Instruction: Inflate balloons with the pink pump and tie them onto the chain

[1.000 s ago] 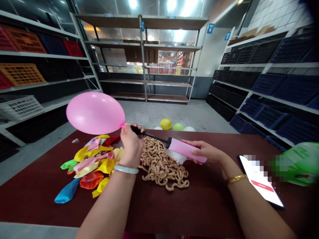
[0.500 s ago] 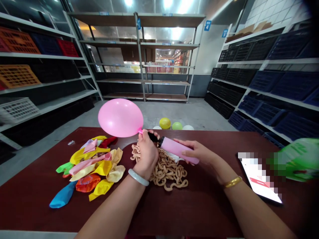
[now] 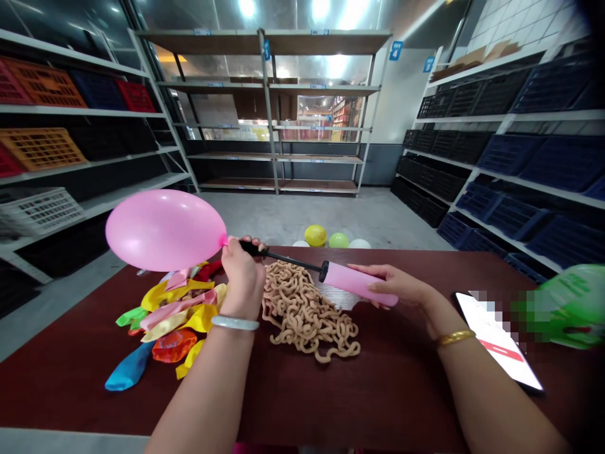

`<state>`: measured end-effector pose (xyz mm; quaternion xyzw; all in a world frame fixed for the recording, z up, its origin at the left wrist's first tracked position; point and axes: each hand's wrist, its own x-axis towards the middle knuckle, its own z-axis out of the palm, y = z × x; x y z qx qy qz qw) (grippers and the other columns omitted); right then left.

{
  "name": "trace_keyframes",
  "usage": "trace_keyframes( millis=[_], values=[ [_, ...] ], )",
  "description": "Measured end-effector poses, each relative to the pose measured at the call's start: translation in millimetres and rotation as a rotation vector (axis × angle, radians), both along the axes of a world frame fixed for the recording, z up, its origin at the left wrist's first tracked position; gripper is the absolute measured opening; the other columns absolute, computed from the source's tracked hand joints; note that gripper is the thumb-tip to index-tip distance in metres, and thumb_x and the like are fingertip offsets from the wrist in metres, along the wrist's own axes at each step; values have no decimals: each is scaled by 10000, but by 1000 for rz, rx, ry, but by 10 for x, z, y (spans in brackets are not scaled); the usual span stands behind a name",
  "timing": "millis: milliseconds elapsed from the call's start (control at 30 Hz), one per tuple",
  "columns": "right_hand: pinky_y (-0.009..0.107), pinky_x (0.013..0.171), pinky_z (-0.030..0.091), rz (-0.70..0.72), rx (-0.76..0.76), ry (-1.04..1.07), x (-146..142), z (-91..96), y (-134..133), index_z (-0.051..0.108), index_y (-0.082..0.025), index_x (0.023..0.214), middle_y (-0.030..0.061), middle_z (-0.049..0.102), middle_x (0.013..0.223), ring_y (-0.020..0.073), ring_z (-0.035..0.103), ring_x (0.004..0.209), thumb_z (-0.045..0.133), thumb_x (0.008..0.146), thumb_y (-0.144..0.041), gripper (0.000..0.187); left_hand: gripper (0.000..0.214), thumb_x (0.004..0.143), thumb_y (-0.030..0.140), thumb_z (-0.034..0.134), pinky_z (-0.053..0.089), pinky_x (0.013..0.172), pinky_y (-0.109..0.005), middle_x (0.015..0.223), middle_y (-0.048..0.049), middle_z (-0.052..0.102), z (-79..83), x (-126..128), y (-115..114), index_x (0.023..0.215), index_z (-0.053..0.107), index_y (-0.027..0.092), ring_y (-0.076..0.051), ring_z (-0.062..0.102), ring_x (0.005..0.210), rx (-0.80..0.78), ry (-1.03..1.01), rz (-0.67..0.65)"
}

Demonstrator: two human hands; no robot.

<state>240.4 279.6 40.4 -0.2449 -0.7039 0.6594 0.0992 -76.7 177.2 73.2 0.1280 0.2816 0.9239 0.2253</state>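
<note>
A hand-held balloon pump with a pink barrel and a black rod stretches between my hands above the table. My left hand is closed around its black end and the neck of an inflated pink balloon, which points out to the left. My right hand grips the pink barrel, and the black rod shows between the two parts. Beneath the pump lies a heap of tan twisted cord. Flat balloons in several colours are piled left of my left forearm, which partly covers them.
On the dark red table, a phone with a lit screen lies at the right, beside a green-and-white bag. Inflated balloons show beyond the far edge. Shelves with crates flank both sides; a rack stands behind.
My hands have moved apart, left hand leftward and right hand rightward, drawing the black rod out of the pink barrel. The pink balloon has shifted left and looks larger.
</note>
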Motion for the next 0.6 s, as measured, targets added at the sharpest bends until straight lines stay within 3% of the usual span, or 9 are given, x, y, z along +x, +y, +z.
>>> trace_keyframes(
  millis=[367, 467, 600],
  values=[
    [218, 519, 487, -52, 93, 59, -347, -15, -295, 400, -285, 1506, 56, 707, 992, 104, 599, 598, 724, 826, -358, 757, 208, 836, 292, 614, 446, 555, -250, 682, 45, 526, -320, 825, 156, 820, 420, 218, -106, 526, 562, -14, 43, -161],
    [213, 490, 476, -37, 66, 35, -300, -19, -256, 375, -276, 1520, 56, 707, 935, 115, 606, 589, 725, 827, -372, 782, 224, 825, 301, 623, 458, 565, -265, 678, 41, 530, -300, 810, 143, 811, 415, 218, -116, 537, 567, -30, 40, -178],
    [215, 482, 480, -30, -13, 23, -160, -18, -135, 365, -260, 1527, 51, 699, 872, 127, 612, 585, 733, 816, -374, 808, 227, 812, 277, 630, 449, 555, -274, 677, 34, 529, -158, 556, 95, 803, 410, 219, -131, 557, 575, -23, 24, -148]
  ],
)
